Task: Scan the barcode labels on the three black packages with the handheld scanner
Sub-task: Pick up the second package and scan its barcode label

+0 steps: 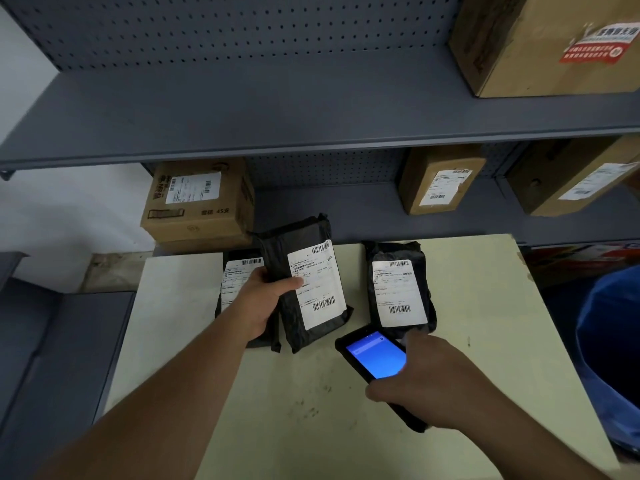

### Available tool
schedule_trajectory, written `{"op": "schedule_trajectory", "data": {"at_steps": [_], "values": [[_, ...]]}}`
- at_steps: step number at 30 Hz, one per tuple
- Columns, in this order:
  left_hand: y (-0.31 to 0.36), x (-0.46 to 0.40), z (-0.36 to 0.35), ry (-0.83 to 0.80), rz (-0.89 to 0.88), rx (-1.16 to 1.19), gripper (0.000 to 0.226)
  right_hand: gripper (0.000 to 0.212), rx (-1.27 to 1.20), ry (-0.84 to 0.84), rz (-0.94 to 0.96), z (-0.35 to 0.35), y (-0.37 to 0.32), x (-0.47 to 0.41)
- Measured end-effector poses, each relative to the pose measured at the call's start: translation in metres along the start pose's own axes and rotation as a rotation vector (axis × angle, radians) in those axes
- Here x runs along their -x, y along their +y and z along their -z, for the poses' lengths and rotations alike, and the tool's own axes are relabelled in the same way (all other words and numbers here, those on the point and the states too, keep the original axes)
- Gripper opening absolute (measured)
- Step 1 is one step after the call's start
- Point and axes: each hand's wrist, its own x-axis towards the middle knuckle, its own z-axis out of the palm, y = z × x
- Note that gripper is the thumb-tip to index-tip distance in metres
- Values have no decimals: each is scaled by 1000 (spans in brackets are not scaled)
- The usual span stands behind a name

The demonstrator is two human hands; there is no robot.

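Observation:
Three black packages with white barcode labels are on a pale table (485,341). My left hand (263,303) grips the middle package (304,282) by its left edge and holds it tilted up, label facing me. The left package (235,282) lies flat behind that hand, partly hidden. On the right, the third package (398,289) rests flat by itself. My right hand (429,386) holds the handheld scanner (374,355), a black device with a lit blue screen, just below the right package and to the right of the raised one.
Grey metal shelving with pegboard backing stands behind the table, carrying cardboard boxes (197,202) (440,181) (547,43). A blue bin (609,358) sits at the right edge. A grey surface (52,358) lies to the left of the table.

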Motion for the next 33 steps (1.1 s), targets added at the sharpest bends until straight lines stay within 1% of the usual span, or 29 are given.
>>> {"op": "schedule_trajectory", "data": {"at_steps": [5, 9, 14, 16, 18, 21, 24, 28, 31, 33], "values": [[2, 3, -3, -5, 12, 8, 59, 45, -7, 10, -3, -1, 0, 2], [1, 3, -5, 3, 10, 16, 64, 45, 4, 15, 9, -2, 0, 2], [0, 0, -5, 0, 7, 12, 61, 45, -3, 29, 10, -3, 1, 1], [1, 0, -6, -7, 8, -1, 56, 44, -9, 22, 3, -2, 1, 0], [1, -2, -7, -9, 8, -4, 45, 43, -21, 15, -5, -2, 2, -1], [-2, -6, -9, 22, 26, -12, 47, 43, -28, 8, -12, 0, 4, -4], [-7, -13, -13, 13, 25, -35, 35, 43, -42, -6, -27, 2, 6, -7], [-17, -22, -22, 4, 32, -105, 53, 43, -52, -16, -53, 5, 10, -11], [-25, -32, -31, 10, 65, -118, 49, 45, -63, -25, -79, 7, 16, -17], [-30, -38, -37, 16, 90, -140, 43, 46, -77, -32, -100, 8, 19, -20]]}}
